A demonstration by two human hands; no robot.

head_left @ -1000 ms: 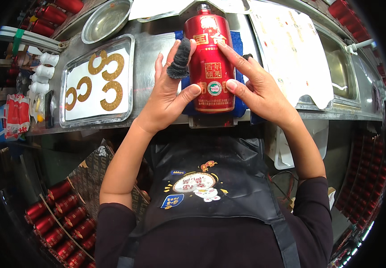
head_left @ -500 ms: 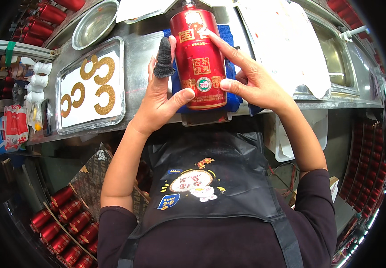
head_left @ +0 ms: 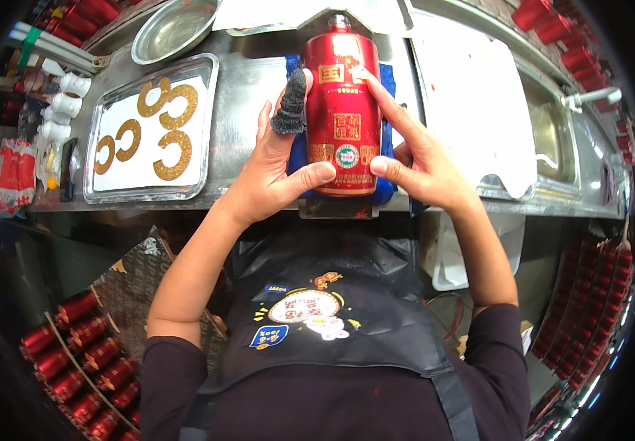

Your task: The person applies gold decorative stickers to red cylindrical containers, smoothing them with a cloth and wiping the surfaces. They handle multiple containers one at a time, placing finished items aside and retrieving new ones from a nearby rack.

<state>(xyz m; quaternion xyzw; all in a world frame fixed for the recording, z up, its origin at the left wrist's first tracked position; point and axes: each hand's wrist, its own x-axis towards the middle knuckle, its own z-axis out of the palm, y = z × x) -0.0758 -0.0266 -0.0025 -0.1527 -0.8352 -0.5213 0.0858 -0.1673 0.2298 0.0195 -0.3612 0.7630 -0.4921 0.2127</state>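
Observation:
A shiny red bottle (head_left: 342,95) with gold printing and a round green-and-white mark lies on blue cloth (head_left: 387,143), its dark neck pointing away from me. My left hand (head_left: 273,173) presses against its left side, the thumb near the base. A black knitted sleeve (head_left: 291,106) covers one finger of that hand. Along the bottle's right side rests my right hand (head_left: 427,165), index finger stretched up onto the gold print and thumb at the lower label. Between them the two hands hold the bottle; its underside is hidden.
Left of the bottle, a metal tray (head_left: 211,121) carries white paper and several gold C-shaped pieces (head_left: 172,156). Behind it sits a metal bowl (head_left: 174,33). A white sheet (head_left: 471,103) lies at right beside a sink (head_left: 552,140). Several red bottles (head_left: 86,353) stand lower left.
The whole view has shifted a little, and the bottle appears slightly lower and farther right. Both hands keep nearly the same hold on it.

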